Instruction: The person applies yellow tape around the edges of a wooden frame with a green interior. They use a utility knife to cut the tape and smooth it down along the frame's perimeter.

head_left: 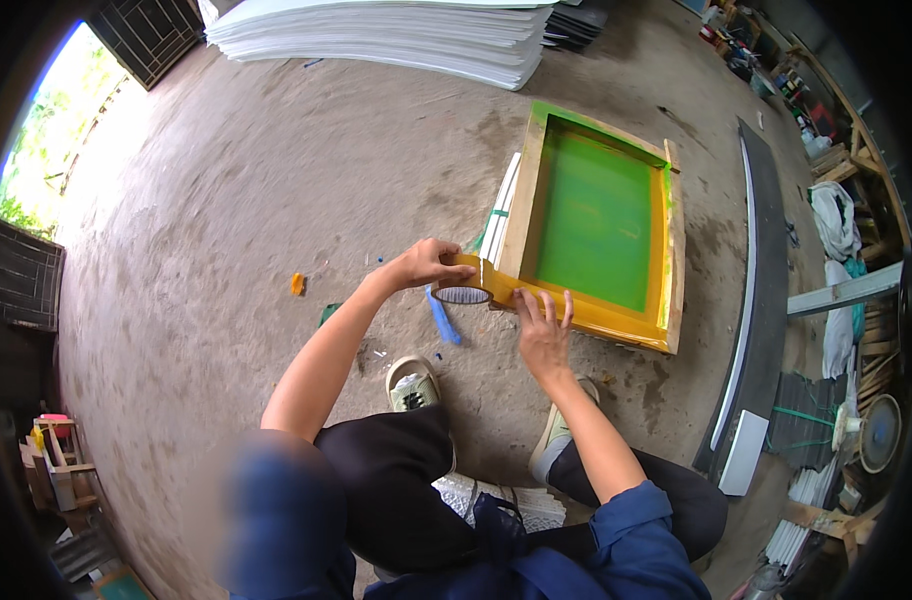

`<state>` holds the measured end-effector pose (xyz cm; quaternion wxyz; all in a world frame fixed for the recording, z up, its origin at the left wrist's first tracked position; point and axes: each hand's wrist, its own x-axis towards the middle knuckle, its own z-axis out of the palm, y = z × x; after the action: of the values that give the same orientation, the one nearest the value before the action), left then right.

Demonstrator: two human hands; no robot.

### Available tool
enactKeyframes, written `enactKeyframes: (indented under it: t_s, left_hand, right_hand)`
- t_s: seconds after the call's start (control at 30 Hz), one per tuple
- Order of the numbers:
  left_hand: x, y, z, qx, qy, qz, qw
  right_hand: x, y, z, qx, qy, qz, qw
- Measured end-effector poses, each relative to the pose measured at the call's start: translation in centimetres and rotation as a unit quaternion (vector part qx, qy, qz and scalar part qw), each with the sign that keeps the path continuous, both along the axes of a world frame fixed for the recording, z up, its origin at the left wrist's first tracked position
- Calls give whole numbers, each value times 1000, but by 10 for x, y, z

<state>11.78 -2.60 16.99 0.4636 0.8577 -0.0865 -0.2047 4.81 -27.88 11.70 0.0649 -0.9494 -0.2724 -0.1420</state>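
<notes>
A roll of yellow-brown packing tape point(463, 294) is in my left hand point(426, 265), whose fingers close around its upper edge. From the roll a strip of tape point(503, 287) stretches right to the near corner of a wooden screen frame point(523, 225). My right hand point(544, 335) is at that corner with fingers spread, its fingertips touching the tape along the near side. Green mesh point(596, 220) fills the frame, and shiny yellow tape point(616, 323) covers its near side and part of the right side. The frame rests on a stack of white strips or sheets point(496, 232).
A tall stack of white sheets point(386, 35) lies at the back. Long dark boards point(761, 290) lie on the right, before cluttered shelving. Blue scrap point(443, 318) and an orange piece point(298, 284) lie on the concrete floor point(226, 220). A wooden stool point(66, 460) stands far left.
</notes>
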Motion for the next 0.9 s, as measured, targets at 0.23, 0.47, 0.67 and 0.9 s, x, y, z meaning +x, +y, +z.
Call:
enactKeyframes:
  t_s: [0.23, 0.47, 0.67, 0.9]
  left_hand:
    - [8, 2, 4, 48, -58, -75, 994]
    - [-6, 6, -6, 43, -75, -63, 994]
    - [-5, 5, -7, 52, -64, -80, 993]
    - [-8, 7, -12, 41, -57, -70, 995]
  right_hand:
    - [-38, 25, -19, 215, 8, -12, 976]
    - [-48, 105, -111, 325, 227, -40, 917]
    - [-18, 130, -146, 171, 252, -86, 948]
    - [-25, 115, -136, 134, 283, -77, 947]
